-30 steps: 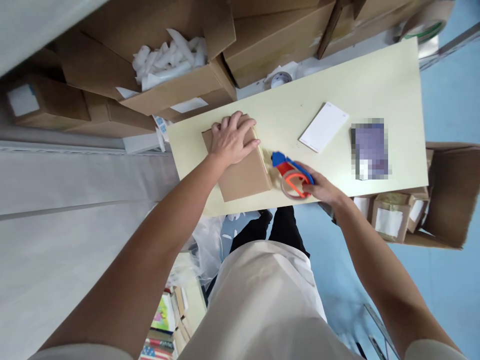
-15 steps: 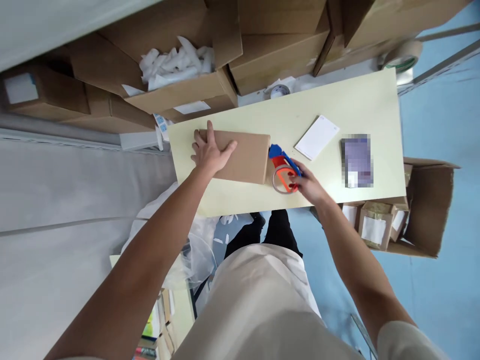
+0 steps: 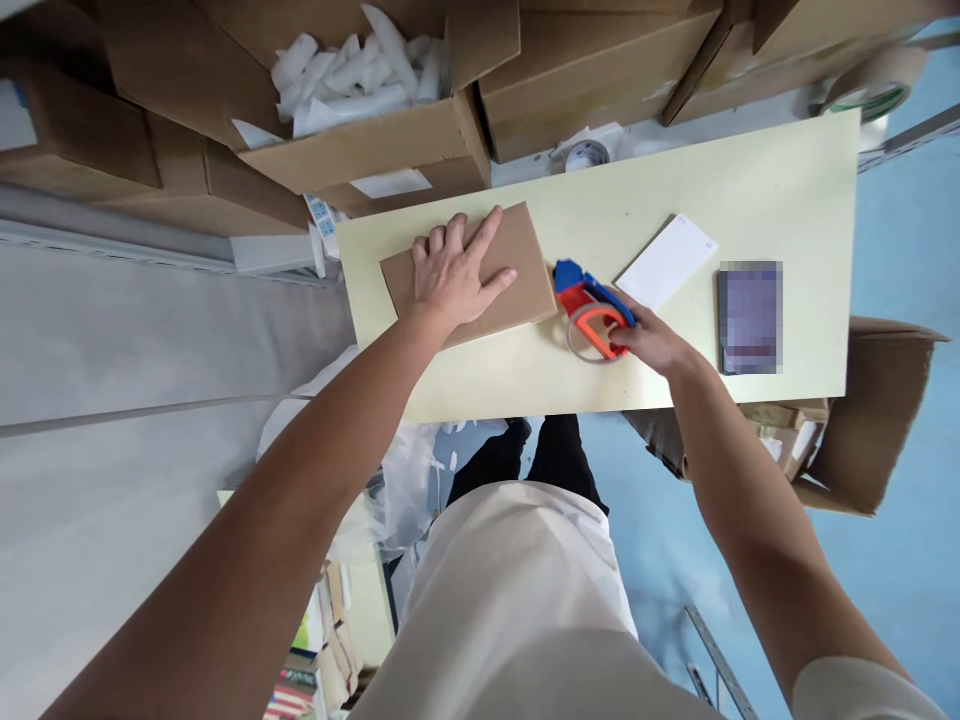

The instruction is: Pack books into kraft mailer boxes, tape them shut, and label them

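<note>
While the left hand (image 3: 454, 278) lies spread on a carton (image 3: 521, 255), the right hand (image 3: 651, 340) grips a tape dispenser (image 3: 577, 297).

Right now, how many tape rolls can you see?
3: one roll in the blue-and-red dispenser, one beyond the table, one by its far right corner. Boxes might hide more.

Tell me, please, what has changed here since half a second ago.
The cardboard box has turned, its right end swinging toward the far edge of the table, and the left hand has shifted from the box's left end toward its middle. Nothing was let go: the right hand still grips the tape dispenser. The white card and pixelated purple item stayed put.
</note>
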A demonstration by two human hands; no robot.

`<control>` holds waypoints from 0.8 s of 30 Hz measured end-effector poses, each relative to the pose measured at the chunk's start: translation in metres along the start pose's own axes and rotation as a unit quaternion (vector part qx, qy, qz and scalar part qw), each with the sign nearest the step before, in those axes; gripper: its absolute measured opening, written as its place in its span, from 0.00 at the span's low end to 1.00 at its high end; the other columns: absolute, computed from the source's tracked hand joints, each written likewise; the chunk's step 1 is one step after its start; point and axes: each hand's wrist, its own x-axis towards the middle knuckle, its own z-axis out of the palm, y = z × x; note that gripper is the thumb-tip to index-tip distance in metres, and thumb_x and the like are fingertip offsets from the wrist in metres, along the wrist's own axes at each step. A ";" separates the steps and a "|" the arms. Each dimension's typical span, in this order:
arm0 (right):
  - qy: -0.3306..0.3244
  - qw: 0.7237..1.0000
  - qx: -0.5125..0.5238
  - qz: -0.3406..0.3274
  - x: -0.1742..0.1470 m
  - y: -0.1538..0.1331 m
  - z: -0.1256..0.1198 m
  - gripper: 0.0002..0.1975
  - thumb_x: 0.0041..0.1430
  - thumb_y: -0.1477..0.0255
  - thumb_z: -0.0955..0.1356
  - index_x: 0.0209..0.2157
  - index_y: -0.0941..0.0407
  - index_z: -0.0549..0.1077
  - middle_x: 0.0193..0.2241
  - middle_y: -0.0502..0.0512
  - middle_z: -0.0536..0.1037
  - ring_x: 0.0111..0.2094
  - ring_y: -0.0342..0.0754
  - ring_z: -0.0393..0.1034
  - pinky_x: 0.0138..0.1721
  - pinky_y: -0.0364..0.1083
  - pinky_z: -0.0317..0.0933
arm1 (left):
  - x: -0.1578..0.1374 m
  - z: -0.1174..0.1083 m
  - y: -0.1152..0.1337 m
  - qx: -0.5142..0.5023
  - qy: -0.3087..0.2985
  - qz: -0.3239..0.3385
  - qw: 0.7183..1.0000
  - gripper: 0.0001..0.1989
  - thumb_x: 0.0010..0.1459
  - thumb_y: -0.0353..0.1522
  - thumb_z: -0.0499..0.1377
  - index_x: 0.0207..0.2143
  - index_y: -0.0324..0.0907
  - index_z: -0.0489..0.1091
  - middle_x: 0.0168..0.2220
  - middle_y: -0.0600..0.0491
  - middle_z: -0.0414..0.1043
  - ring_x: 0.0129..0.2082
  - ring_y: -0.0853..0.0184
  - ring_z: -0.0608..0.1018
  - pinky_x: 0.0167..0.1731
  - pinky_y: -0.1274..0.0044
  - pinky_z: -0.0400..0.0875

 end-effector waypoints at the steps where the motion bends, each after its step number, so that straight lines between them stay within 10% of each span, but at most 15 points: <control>1: -0.006 1.000 0.007 0.013 -0.018 0.008 0.003 0.39 0.38 0.77 0.65 0.57 0.51 0.64 0.51 0.54 0.72 0.51 0.58 0.66 0.48 0.55 0.64 | -0.001 0.000 0.000 0.003 -0.001 0.001 1.000 0.41 0.56 0.51 0.51 0.67 0.52 0.36 0.65 0.46 0.48 0.60 0.44 0.55 0.55 0.56 0.47; 8: 0.005 0.995 0.077 0.062 -0.077 0.034 0.060 0.40 0.41 0.77 0.64 0.60 0.50 0.58 0.51 0.55 0.71 0.50 0.55 0.67 0.52 0.55 0.61 | 0.004 0.001 0.005 -0.020 0.005 -0.017 1.000 0.41 0.57 0.51 0.48 0.67 0.51 0.35 0.65 0.43 0.48 0.59 0.41 0.56 0.54 0.53 0.47; 16: 0.036 0.994 0.099 0.009 0.036 -0.036 0.023 0.39 0.41 0.76 0.63 0.59 0.50 0.60 0.51 0.54 0.72 0.50 0.57 0.66 0.47 0.55 0.65 | -0.015 0.001 -0.011 -0.076 0.055 -0.147 0.985 0.49 0.52 0.53 0.54 0.67 0.46 0.33 0.60 0.36 0.55 0.59 0.41 0.57 0.50 0.52 0.57; 24: -0.089 0.994 0.056 -0.003 0.103 -0.067 -0.007 0.35 0.39 0.77 0.66 0.54 0.52 0.68 0.44 0.51 0.77 0.47 0.58 0.69 0.49 0.57 0.63 | 0.023 -0.019 -0.017 -0.024 0.005 0.010 1.000 0.51 0.46 0.54 0.60 0.66 0.49 0.40 0.67 0.42 0.42 0.64 0.42 0.48 0.58 0.54 0.44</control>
